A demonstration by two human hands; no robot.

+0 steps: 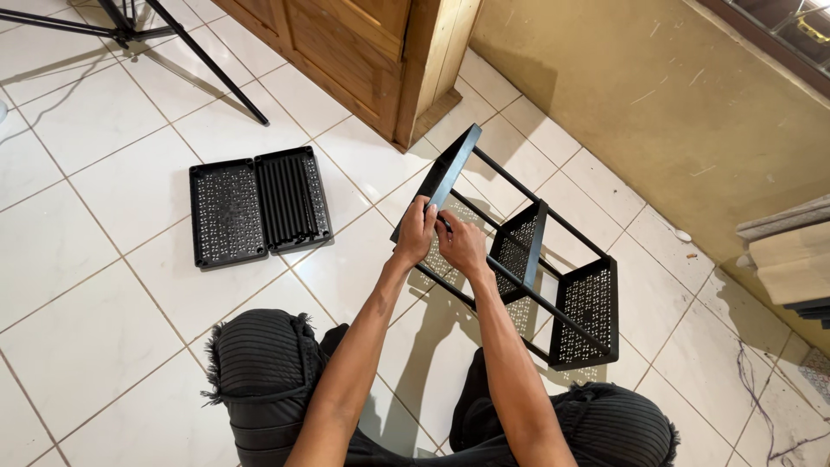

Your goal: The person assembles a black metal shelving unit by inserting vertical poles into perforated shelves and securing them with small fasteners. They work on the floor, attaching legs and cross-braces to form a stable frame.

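Both hands meet at the near end shelf of the black rack, which lies on its side on the tiled floor. The rack's long axis runs away from the hands, down and to the right, its thin rods linking three perforated shelves that stand on edge. The left hand wraps its fingers over the edge of the nearest shelf, gripping it. The right hand sits just beside it, touching or nearly so, fingers curled on a rod where it joins that shelf; whether it pinches some small fastener I cannot tell, the view being too coarse. Neither hand is nearer than the other, since both are already on the rack. Well off to the left of the left hand lie two loose black trays, side by side and flat, one holding a bundle of spare rods.
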